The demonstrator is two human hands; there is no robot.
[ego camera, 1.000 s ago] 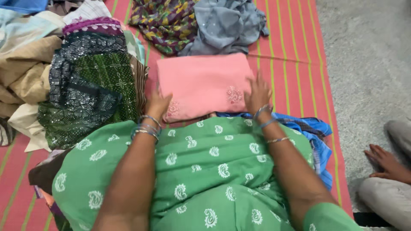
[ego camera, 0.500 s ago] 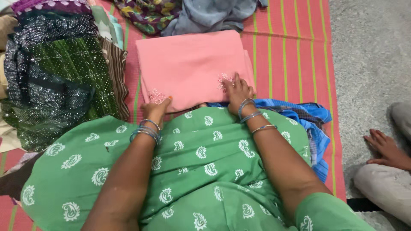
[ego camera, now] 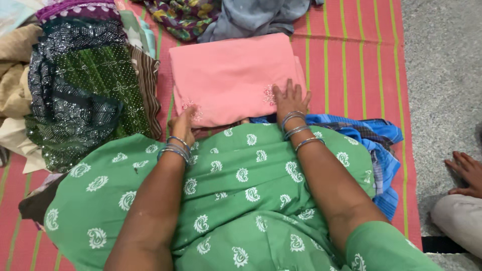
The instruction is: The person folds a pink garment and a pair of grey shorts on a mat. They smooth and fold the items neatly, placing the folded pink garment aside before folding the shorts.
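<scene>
Head view shows me the folded pink garment lying on the striped red mat, just past the green-clad lap. My right hand lies flat and open on its near right corner, gripping nothing; my left hand touches the near left edge, though I cannot tell whether its fingers pinch the cloth. I judge that uneven pressure could skew the fold, or drag the blue cloth tucked under that edge.

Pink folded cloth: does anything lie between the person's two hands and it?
Nothing visible does. The right hand lies flat on the pink folded cloth near its embroidered corner, and the left hand touches its near edge. The green printed fabric lies under the forearms, not between hands and cloth.
</scene>
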